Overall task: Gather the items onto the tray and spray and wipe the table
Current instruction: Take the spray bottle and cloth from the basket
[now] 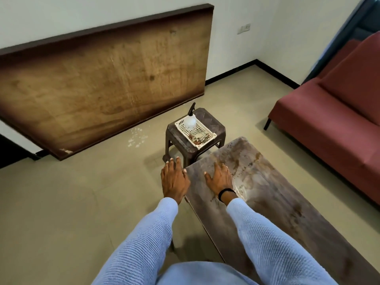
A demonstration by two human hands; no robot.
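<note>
Left hand (174,179) and right hand (220,177) spread flat, holding nothing, at the table (277,202) end; stool (207,118) beyond carries tray (212,135), bottle (190,120), cloth (197,135)

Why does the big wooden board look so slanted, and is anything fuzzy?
Head view: the wide-angle lens tilts and stretches the wooden board, and its grain looks smeared; the white tray, left hand and right hand look sharper; soft light leaves a pale sheen on the table and a faint shadow by the stool.

hands (197,178) flat, table (277,194) (bare), tray (195,130)
</note>
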